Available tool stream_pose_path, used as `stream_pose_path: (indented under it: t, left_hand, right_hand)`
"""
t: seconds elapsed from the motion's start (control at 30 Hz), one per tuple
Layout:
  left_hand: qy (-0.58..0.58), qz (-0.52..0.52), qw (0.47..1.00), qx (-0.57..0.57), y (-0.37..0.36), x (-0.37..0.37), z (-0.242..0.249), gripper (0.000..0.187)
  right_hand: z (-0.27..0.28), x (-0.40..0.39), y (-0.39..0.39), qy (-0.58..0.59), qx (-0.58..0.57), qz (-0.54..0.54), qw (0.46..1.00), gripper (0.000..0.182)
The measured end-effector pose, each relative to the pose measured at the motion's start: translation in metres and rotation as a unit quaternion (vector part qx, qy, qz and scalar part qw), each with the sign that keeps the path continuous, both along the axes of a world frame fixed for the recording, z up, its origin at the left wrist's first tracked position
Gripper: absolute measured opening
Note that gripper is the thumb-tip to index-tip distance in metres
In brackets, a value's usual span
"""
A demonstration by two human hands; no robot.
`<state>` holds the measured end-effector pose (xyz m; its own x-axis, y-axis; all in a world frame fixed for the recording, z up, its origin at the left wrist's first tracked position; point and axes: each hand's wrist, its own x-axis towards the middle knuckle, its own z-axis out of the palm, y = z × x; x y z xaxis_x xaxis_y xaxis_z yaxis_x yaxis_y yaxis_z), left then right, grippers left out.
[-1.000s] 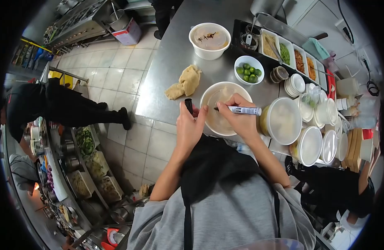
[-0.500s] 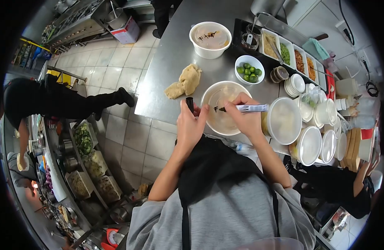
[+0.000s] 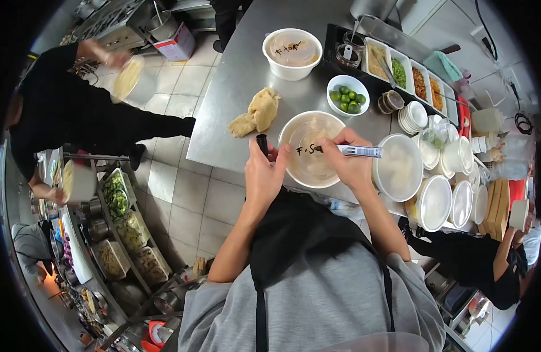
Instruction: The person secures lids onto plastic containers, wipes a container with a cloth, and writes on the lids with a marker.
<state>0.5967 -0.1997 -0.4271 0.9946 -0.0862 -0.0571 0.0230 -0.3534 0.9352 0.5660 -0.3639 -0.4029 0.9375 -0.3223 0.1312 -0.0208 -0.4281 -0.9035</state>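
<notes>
A white round container (image 3: 299, 175) with a clear lid stands near the counter's front edge, with black letters on the lid. My right hand (image 3: 348, 161) is closed on a marker (image 3: 359, 151), its tip at the letters. In my left hand (image 3: 264, 173) the black marker cap (image 3: 262, 142) sticks up between the fingers, and the thumb touches the container's left rim. Left of the container lies a crumpled tan cloth (image 3: 255, 114). A second lidded container (image 3: 292, 70), also lettered, stands farther back.
Green limes fill a white bowl (image 3: 348, 97). A topping tray (image 3: 399, 70), stacked small cups (image 3: 412, 117) and several lidded tubs (image 3: 397, 167) line the right. Across the aisle, a person in black (image 3: 59, 111) holds two containers; another person (image 3: 487, 264) is at lower right.
More letters stand on the lid, and my right hand has shifted slightly right with the marker. The person across the aisle now stands nearer, holding containers. The person at lower right now raises a white container.
</notes>
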Motion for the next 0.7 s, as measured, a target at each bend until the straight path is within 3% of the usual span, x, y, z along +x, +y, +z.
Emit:
stream_pose_path:
  t: [0.07, 0.17, 0.3, 0.37, 0.7]
  left_hand:
    - [0.008, 0.002, 1.000, -0.001, -0.0006, -0.0006, 0.0007, 0.037]
    - [0.000, 0.010, 1.000, -0.018, -0.0024, -0.0010, 0.0017, 0.038]
    - [0.018, 0.011, 1.000, -0.013, -0.0027, -0.0010, 0.0033, 0.038]
    - [0.013, 0.013, 1.000, -0.016, -0.0033, -0.0009, 0.0031, 0.038]
    - [0.020, 0.012, 0.999, -0.034, -0.0028, -0.0008, 0.0040, 0.036]
  right_hand:
    - [-0.0018, -0.0028, -0.0025, 0.016, 0.022, -0.047, 0.999, 0.025]
    - [0.0016, -0.0027, -0.0036, 0.019, -0.012, -0.002, 1.000, 0.024]
    - [-0.0015, -0.0057, -0.0060, 0.003, -0.022, -0.031, 0.999, 0.022]
    - [-0.0007, -0.0080, -0.0071, 0.006, 0.029, -0.026, 0.999, 0.021]
    - [-0.0054, -0.0061, -0.0097, -0.036, -0.002, -0.046, 0.998, 0.022]
